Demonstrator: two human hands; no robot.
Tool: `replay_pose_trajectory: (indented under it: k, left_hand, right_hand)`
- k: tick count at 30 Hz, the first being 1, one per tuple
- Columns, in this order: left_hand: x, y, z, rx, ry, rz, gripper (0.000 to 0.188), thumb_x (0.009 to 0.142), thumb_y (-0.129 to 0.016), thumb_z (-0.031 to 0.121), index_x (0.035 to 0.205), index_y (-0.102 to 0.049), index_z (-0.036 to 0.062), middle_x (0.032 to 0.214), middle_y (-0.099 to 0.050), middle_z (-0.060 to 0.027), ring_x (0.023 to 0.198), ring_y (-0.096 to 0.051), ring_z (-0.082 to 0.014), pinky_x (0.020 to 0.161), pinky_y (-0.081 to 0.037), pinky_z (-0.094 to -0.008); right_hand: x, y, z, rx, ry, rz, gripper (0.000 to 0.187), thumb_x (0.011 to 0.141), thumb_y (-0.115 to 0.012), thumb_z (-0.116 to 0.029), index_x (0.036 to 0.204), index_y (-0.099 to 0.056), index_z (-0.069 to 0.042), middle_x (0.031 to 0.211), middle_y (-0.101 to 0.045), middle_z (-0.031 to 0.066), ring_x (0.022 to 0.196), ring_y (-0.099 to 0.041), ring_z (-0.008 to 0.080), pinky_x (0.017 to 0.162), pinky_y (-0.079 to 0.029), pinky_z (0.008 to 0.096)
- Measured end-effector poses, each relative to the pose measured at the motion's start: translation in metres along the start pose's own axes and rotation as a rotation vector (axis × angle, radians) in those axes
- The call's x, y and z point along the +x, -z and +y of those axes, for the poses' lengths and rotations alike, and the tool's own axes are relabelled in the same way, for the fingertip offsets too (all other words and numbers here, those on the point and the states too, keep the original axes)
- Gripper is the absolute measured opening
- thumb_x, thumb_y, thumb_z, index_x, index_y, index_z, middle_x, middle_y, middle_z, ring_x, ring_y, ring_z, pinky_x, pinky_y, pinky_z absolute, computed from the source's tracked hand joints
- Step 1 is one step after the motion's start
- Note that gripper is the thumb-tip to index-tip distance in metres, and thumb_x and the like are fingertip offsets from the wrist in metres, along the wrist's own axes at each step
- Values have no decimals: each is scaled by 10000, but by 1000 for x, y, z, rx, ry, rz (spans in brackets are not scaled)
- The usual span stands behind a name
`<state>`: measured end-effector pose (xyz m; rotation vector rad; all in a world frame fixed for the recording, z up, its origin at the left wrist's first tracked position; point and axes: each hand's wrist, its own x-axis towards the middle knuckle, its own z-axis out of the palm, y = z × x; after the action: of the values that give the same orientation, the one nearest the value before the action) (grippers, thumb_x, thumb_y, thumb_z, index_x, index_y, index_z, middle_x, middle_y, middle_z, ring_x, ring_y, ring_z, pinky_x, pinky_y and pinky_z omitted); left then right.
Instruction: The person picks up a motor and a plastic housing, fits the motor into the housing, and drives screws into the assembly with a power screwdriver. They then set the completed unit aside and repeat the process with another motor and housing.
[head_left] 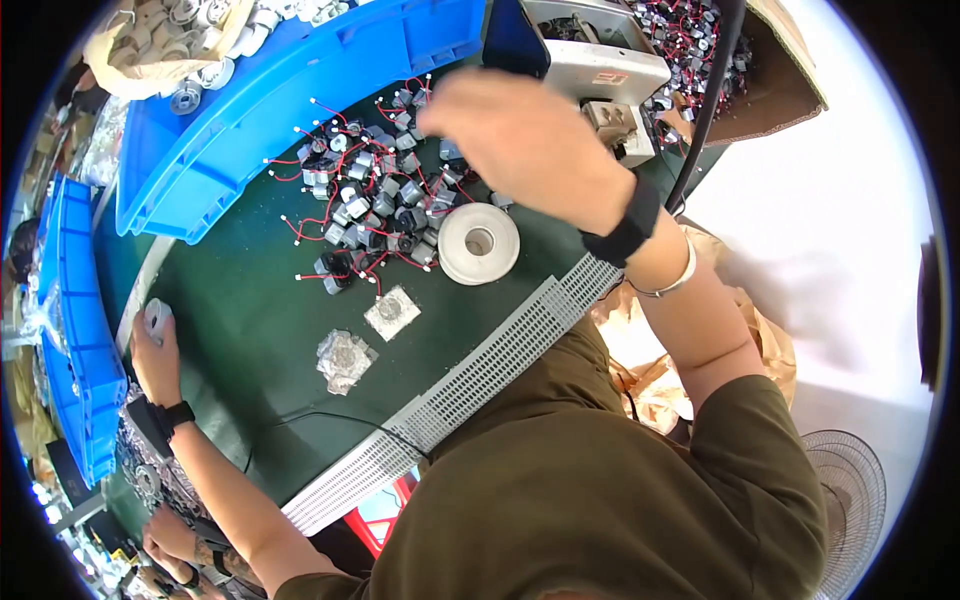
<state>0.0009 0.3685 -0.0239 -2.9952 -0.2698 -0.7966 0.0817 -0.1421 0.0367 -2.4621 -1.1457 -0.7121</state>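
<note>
Olive shirt cloth [600, 490] spreads below the white flanged spool [453, 246]; boxy red-wired motors [411, 192] crowd its upper left, beyond them a blue plastic crate [300, 85]. Far to the spool's left, the left hand [157, 362] grasps a rounded white piece [156, 320]; above, the right hand [525, 140] blurs, its grip impossible to tell.

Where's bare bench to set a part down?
Widest: green tabletop between left hand and crumpled silvery lump. Narrower: the strip between white block and perforated edging. Crowded: small red-wired parts piled between blue bin and white ring.
</note>
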Motion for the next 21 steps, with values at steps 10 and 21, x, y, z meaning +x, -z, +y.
replay_pose_trajectory:
  k: [10,21]
  left_hand:
    - [150,42,198,-758,-249,13,279,861,-634,208,1053,-632,7,912,-678,-155,859,-649,-203,765,-491,-295]
    - [243,3,278,605,-792,-662,650,636,-704,402,1206,-567,122,1149,-593,-207,1069,-552,-360,949,-415,-426]
  right_hand:
    - [12,4,-11,-199,-198,-371,124,748,-564,-53,864,-550,-11,903,-559,135,754,-600,292,664,-495,366]
    - [10,22,-7,1320,-649,36,232,834,-600,46,1057,-537,51,976,-586,79,808,-639,133,695,-515,236]
